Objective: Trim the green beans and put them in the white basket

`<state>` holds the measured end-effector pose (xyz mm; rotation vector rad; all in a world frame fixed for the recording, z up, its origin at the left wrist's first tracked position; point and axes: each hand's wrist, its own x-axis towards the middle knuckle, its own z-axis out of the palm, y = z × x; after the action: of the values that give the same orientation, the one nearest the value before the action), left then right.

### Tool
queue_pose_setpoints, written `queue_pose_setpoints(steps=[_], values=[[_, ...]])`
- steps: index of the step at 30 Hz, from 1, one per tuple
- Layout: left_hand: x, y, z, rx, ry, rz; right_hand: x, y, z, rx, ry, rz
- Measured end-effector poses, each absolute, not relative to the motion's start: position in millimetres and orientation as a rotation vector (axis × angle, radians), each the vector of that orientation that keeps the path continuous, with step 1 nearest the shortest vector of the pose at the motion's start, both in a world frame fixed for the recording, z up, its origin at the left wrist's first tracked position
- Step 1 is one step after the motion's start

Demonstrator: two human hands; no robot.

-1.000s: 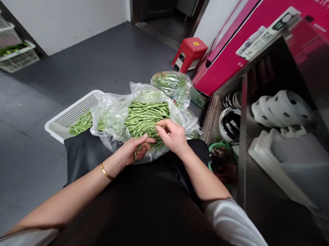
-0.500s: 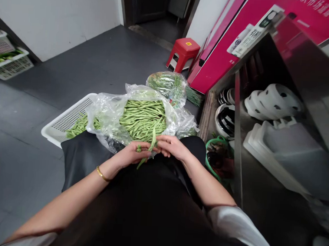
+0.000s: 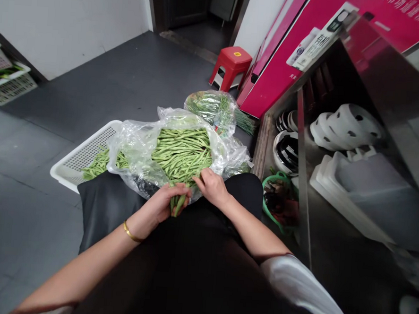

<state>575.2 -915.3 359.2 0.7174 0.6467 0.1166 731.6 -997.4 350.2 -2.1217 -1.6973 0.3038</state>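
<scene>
A clear plastic bag full of long green beans rests on my lap, over a black apron. My left hand, with a gold bangle at the wrist, is closed round a small bunch of beans near the bag's front edge. Beside it, my right hand has its fingers curled into the beans at the bag's mouth, pinching one or more of them.
A white slotted basket holding cut beans sits on the grey floor at my left knee. A second bag of greens lies beyond, near a red stool. A steel shelf with bowls stands at right; a green basket below.
My right hand went from the pile back toward my lap drawing out a bean, then returned to the bag's mouth. My left hand has gathered beans into its grip.
</scene>
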Motion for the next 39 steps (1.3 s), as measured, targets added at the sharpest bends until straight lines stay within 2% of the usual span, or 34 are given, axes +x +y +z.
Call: queue_pose_setpoints(steps=[5,8,10,13,15,18,23,26,28,31,32,36,39], values=[[578.0,-909.3,358.5,0.832,0.740,0.444,716.4,-1002.8,348.3,-2.132,-1.798,0.648],[579.5,-912.0,352.8,1.081,0.730,0.419,705.5,-1006.6,358.3,-2.075,-1.896,0.742],[578.7,-913.2,350.9,1.241,0.718,0.382,705.7,-1010.1,371.3,-2.095,-1.928,0.669],[574.7,-912.8,352.9,1.535,0.674,0.365,715.9,-1018.8,391.2,-2.160,-1.932,0.356],[571.8,-913.8,356.9,1.701,0.602,0.333,723.0,-1025.0,395.7,-2.076,-2.063,0.295],[569.3,-919.5,365.0,1.758,0.468,0.283,724.1,-1029.8,383.9,-1.792,-2.125,0.519],[568.6,-922.8,372.1,1.447,0.501,0.350,713.9,-1026.1,361.4,-1.539,-1.226,1.038],[567.3,-909.6,364.3,0.948,0.541,0.421,727.1,-1017.3,370.7,-1.494,-1.492,1.351],[565.8,-899.3,357.1,0.663,0.535,0.440,744.8,-1004.1,378.3,-1.765,-1.864,1.176],[563.8,-892.9,350.6,0.513,0.561,0.316,773.7,-971.1,375.4,-2.445,-2.026,0.447],[563.4,-893.6,350.1,0.518,0.570,0.274,782.0,-958.5,370.4,-2.596,-2.071,0.365],[562.9,-900.8,351.5,0.601,0.540,0.231,803.4,-920.1,349.0,-2.706,-2.144,0.395],[564.0,-903.4,350.9,0.651,0.547,0.186,807.6,-918.3,351.7,-2.672,-2.198,0.417]])
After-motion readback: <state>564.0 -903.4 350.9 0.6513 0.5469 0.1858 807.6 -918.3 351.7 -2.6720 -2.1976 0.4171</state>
